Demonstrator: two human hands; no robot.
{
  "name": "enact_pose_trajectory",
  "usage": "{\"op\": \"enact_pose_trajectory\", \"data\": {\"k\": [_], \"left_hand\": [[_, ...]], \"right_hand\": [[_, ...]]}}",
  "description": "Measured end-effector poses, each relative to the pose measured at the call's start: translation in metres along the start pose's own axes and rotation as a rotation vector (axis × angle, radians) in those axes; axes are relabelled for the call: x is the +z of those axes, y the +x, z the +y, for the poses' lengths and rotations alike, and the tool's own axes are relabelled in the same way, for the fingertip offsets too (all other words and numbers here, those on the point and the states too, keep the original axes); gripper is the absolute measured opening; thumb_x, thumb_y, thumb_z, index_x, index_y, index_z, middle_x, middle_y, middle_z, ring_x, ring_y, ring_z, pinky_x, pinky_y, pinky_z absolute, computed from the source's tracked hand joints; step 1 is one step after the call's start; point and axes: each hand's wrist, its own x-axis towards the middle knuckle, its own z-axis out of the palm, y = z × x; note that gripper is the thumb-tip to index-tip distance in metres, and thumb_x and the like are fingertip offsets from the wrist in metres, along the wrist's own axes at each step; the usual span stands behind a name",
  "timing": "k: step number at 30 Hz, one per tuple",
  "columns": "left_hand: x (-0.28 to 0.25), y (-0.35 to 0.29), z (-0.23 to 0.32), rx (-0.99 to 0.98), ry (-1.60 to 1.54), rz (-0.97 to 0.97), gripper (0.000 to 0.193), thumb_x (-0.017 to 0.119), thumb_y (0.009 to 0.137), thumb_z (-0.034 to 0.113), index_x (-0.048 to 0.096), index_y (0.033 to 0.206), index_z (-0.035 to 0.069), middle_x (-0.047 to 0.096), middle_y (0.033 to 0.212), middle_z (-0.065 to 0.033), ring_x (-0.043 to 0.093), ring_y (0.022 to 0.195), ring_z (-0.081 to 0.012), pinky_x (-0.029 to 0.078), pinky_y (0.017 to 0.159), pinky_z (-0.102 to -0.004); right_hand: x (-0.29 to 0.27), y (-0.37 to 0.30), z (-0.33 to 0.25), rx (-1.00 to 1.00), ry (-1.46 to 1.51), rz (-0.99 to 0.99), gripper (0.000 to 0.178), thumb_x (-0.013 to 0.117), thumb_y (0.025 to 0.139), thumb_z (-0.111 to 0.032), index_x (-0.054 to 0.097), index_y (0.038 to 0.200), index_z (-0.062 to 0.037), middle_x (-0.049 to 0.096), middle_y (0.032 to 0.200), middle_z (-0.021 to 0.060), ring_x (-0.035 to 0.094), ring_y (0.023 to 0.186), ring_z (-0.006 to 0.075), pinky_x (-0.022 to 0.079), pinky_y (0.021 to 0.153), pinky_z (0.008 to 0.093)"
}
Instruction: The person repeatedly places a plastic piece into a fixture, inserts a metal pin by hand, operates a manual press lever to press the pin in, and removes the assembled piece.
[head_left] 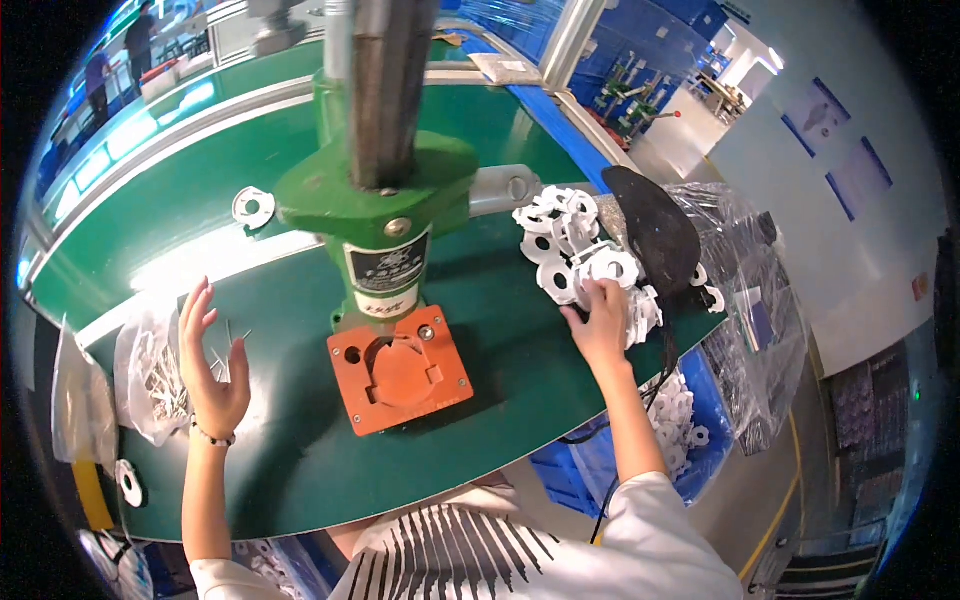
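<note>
My right hand (603, 325) reaches into a pile of white plastic ring parts (556, 281) on the right of the green table. Its fingertips touch a white ring part near the front of the pile, and the thumb stands apart from the fingers. Raised over the left side, my left hand (215, 375) is open and holds nothing. Beneath a green hand press (385, 215) stands an orange fixture block (402, 372) with a round recess. Next to my left hand, a clear bag (150, 375) holds thin metal pins, and a few pins (228, 345) lie loose beside it.
One white ring part (253, 208) lies at the far left, another (129, 484) at the near left edge. A black cushion-like object (655, 230) stands beside the pile. Below the table's right edge, a blue bin (570, 470) contains more white parts. Clear plastic wrap (765, 330) hangs at the right.
</note>
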Motion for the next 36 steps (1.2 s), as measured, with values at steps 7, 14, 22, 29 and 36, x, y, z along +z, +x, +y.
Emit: {"op": "enact_pose_trajectory", "data": {"k": [7, 14, 22, 29, 36], "left_hand": [[-0.005, -0.004, 0.029, 0.117, -0.155, 0.019, 0.057, 0.052, 0.074, -0.009, 0.039, 0.129, 0.0, 0.043, 0.131, -0.0247, 0.048, 0.118, -0.034, 0.046, 0.088, -0.038], [0.014, 0.0, 0.079, 0.24, -0.24, -0.102, 0.042, 0.059, 0.071, -0.005, 0.055, 0.113, 0.001, 0.058, 0.114, -0.0185, 0.06, 0.098, -0.0312, 0.05, 0.08, -0.0351], [0.039, 0.003, 0.115, -0.604, -1.216, -0.448, 0.032, 0.061, 0.085, 0.005, 0.051, 0.115, -0.001, 0.062, 0.097, -0.0084, 0.063, 0.083, -0.012, 0.053, 0.069, -0.0247], [0.033, 0.011, 0.11, -0.373, -0.867, -0.489, 0.026, 0.061, 0.084, 0.003, 0.056, 0.109, -0.002, 0.066, 0.089, -0.0098, 0.066, 0.075, -0.0134, 0.054, 0.065, -0.0253], [0.059, -0.006, 0.097, -0.058, -0.807, -0.229, 0.022, 0.057, 0.071, -0.014, 0.057, 0.087, 0.002, 0.067, 0.099, -0.0121, 0.066, 0.088, -0.0272, 0.055, 0.073, -0.0302]], "right_hand": [[-0.02, 0.014, -0.012, -0.188, 0.025, 0.2, 0.021, 0.063, 0.067, 0.003, 0.065, 0.086, -0.0063, 0.056, 0.085, 0.0071, 0.054, 0.083, 0.0277, 0.046, 0.074, 0.0379], [-0.065, 0.012, -0.095, -0.819, 0.393, 0.198, 0.021, 0.066, 0.066, 0.001, 0.067, 0.088, 0.0009, 0.064, 0.09, 0.0097, 0.06, 0.08, 0.0244, 0.051, 0.067, 0.0323], [-0.067, 0.002, -0.141, -1.071, 0.56, 0.186, 0.02, 0.072, 0.066, -0.001, 0.068, 0.085, -0.0043, 0.064, 0.094, 0.0051, 0.061, 0.086, 0.0194, 0.056, 0.073, 0.0256], [-0.042, -0.008, -0.142, -0.938, 0.711, 0.135, 0.047, 0.073, 0.062, -0.005, 0.06, 0.108, -0.0064, 0.053, 0.117, 0.0157, 0.054, 0.104, 0.0317, 0.05, 0.085, 0.0418], [-0.058, -0.014, -0.162, -0.647, 1.236, -0.257, 0.055, 0.079, 0.065, -0.012, 0.055, 0.114, 0.0005, 0.048, 0.125, 0.0232, 0.055, 0.109, 0.0355, 0.047, 0.09, 0.043]]}}
